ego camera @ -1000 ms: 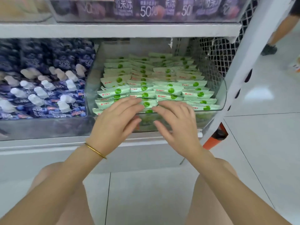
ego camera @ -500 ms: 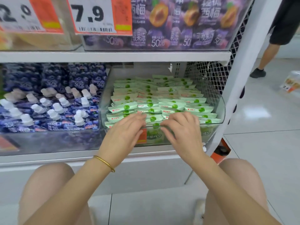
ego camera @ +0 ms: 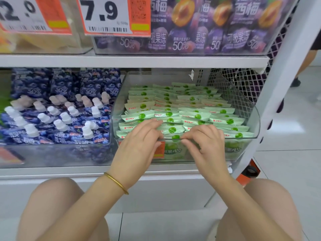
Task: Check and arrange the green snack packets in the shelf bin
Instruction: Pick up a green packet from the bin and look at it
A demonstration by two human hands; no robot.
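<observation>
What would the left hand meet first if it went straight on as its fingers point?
Most likely the green packets in the front rows of the bin: the left hand touches them, fingers aimed inward and right. Depth is unclear.

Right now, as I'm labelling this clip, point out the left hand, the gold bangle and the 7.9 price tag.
left hand [ego camera: 137, 146], head view, back of hand
gold bangle [ego camera: 116, 182], head view, band over wrist
7.9 price tag [ego camera: 111, 23], head view, white panel below digits
</observation>
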